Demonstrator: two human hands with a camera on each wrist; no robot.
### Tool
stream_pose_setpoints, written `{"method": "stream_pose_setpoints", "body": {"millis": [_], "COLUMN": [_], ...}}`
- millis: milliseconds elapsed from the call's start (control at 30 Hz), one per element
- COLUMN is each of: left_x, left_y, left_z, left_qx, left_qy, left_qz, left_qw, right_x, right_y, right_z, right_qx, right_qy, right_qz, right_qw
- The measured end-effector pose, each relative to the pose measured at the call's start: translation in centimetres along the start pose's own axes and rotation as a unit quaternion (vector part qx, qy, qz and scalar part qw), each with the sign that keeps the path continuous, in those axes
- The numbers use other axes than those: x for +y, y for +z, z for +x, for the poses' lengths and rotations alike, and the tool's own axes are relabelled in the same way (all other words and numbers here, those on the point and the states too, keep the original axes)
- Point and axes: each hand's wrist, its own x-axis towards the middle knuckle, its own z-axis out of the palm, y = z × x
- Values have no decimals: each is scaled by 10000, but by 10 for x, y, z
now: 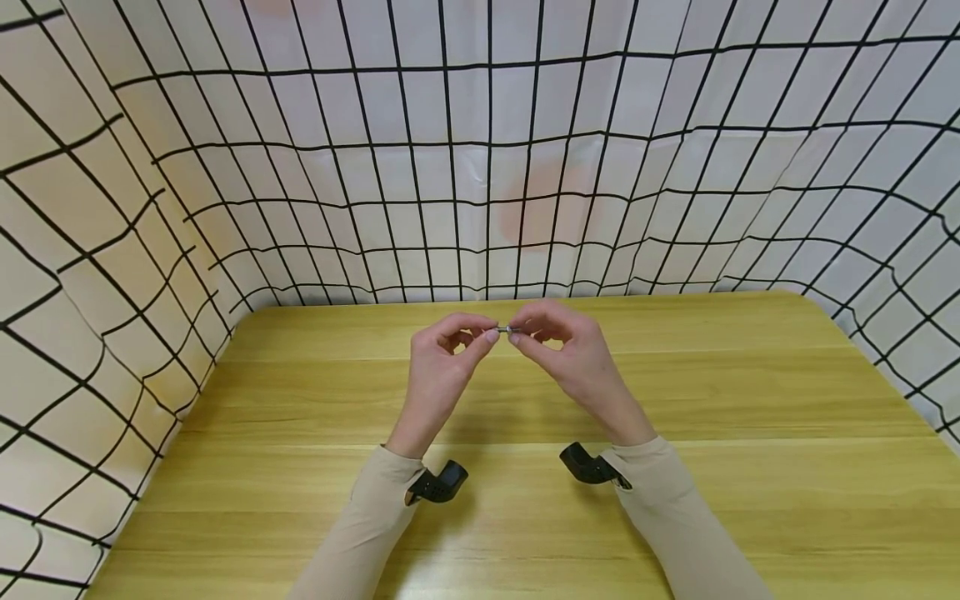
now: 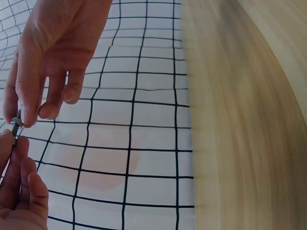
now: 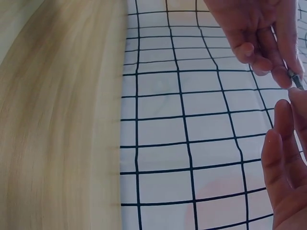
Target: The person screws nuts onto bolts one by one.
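Above the far part of the table, both hands hold a small metal bolt (image 1: 503, 329) between them. My left hand (image 1: 444, 360) pinches one end with thumb and index finger; my right hand (image 1: 576, 357) pinches the opposite end the same way. In the left wrist view the bolt (image 2: 16, 125) shows a nut-like hexagonal piece beside the right fingertips. Its threads (image 3: 298, 82) appear between the fingertips in the right wrist view. Fingertips cover both ends. The other fingers of each hand are loosely bent.
A wooden table (image 1: 300, 467) lies beneath the hands. White sheeting with a black grid net (image 1: 465, 167) rises behind the table and along both sides. A black wrist camera (image 1: 441, 482) sits at the left sleeve, another black camera (image 1: 588, 464) at the right.
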Motion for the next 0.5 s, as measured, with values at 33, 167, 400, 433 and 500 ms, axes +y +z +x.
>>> {"method": "stream_pose_setpoints", "body": {"millis": [33,167,400,433,500], "left_x": [0,0,0,0,0], "left_y": [0,0,0,0,0], "left_z": [0,0,0,0,0], "left_qx": [-3,-7,-5,-6,-6], "left_qy": [5,8,34,40,58], "left_qz": [-3,-14,42,48,68], "left_qw": [10000,10000,10000,10000,10000], "right_x": [0,0,3,4,6], "right_y": [0,1,1,1,1], "right_z": [0,-1,-1,-1,-1], "right_qx": [-8,-47,-68,-68,-72], "right_qy": [-9,37,347,384,438], "right_qz": [-26,-99,0,41,129], "right_qw": [10000,9999,9994,9992,9989]}}
